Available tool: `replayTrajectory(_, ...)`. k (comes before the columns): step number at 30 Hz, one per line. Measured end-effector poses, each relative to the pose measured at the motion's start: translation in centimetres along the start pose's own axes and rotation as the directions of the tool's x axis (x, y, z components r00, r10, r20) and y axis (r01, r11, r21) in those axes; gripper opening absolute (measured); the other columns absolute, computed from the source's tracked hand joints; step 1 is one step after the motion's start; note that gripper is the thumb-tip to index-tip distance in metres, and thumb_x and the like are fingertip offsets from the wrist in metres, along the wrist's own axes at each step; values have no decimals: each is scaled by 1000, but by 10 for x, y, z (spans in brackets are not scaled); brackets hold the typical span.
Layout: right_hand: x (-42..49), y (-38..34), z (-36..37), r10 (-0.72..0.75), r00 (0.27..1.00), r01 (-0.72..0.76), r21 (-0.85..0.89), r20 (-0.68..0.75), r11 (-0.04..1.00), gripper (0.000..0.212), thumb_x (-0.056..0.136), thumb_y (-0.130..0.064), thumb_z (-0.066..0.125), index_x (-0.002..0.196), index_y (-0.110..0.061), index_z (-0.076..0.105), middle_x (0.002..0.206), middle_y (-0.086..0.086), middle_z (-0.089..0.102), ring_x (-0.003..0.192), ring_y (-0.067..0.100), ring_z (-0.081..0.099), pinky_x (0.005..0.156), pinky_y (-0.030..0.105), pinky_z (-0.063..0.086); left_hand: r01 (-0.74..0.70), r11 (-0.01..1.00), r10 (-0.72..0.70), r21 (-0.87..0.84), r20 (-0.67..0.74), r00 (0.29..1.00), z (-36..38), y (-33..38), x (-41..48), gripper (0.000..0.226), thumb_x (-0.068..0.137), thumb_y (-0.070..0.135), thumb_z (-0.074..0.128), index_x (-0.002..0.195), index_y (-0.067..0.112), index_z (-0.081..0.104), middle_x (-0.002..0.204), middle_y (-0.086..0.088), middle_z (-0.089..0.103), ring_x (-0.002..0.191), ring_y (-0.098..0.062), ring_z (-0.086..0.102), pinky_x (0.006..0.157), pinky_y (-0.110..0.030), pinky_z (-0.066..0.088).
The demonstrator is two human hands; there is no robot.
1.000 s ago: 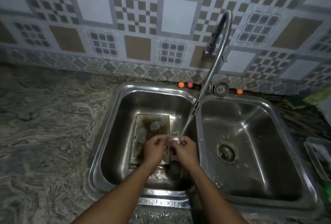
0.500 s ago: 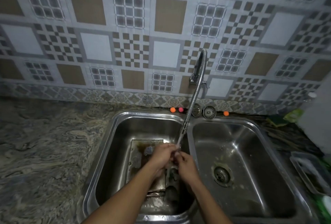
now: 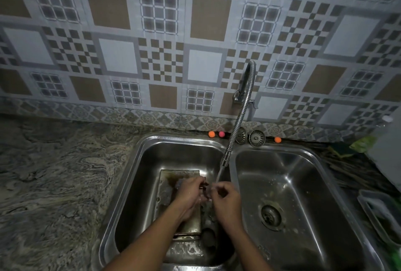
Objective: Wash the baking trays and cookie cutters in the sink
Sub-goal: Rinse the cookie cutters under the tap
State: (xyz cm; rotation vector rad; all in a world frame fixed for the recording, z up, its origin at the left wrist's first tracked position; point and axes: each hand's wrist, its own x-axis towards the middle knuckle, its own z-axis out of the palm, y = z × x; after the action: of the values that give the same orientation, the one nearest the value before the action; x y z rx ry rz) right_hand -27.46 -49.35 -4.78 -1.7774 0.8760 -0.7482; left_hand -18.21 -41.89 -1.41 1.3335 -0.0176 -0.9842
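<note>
Baking tray of stained, brownish rectangular metal lies flat on the floor of the left basin of the stainless steel double sink, and your forearms cross over its near end. Just above the tray's right edge you hold a small dark cookie cutter between both hands; it is too blurred to make out its shape. Your left hand has its fingers curled around the cutter's left side, and your right hand pinches the right side with curled fingers and thumb. A thin stream of water falls onto the cutter from the nozzle of the flexible chrome faucet hose, which arches down from the patterned tiled wall. The right basin holds only its round metal drain. On the back ledge of the sink sit two metal strainer plugs, with an orange ball and a pink ball to their left and another orange ball to their right. Swirled grey stone countertop spreads to the left, and a clear plastic container sits at the far right.
</note>
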Motion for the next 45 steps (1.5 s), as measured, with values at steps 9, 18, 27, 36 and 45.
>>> replayTrajectory(9,1,-11,-6,116,991,-122,101,62,987,13,90,-15,67,94,-27,70,85,-8,72,78,1,66,71,17,54,-89,967,106,240,-58,993,5,-2,-1,29,104,30,42,108,10,61,89,-10,65,57,-12,58,38,-19,40)
replayTrajectory(18,-5,1,-5,-35,979,34,9,200,999,19,96,-12,54,101,-20,71,88,-6,73,83,3,67,72,24,52,-165,974,167,153,0,986,22,-7,-1,16,87,14,73,99,4,73,88,-11,76,77,-18,71,66,-25,55)
replayTrajectory(27,3,-18,-9,112,958,-129,49,264,990,60,92,-53,32,56,-11,55,53,12,54,52,17,51,53,29,39,-35,996,29,87,71,997,14,4,2,28,94,32,56,77,13,68,66,-11,59,51,-19,51,48,-24,36)
replayTrajectory(36,2,-12,4,362,927,-374,304,98,876,14,85,-22,73,84,-8,75,70,11,72,58,17,61,56,30,47,-239,948,246,210,-5,969,19,8,8,20,99,17,55,111,20,71,105,-17,72,87,-17,67,81,-30,54)
replayTrajectory(45,1,-19,8,300,952,-303,286,55,909,18,82,-10,74,98,-16,67,83,1,72,74,9,67,62,16,50,-239,969,245,59,-145,959,21,-2,8,14,89,9,69,102,5,72,94,-12,76,84,-22,71,82,-42,57)
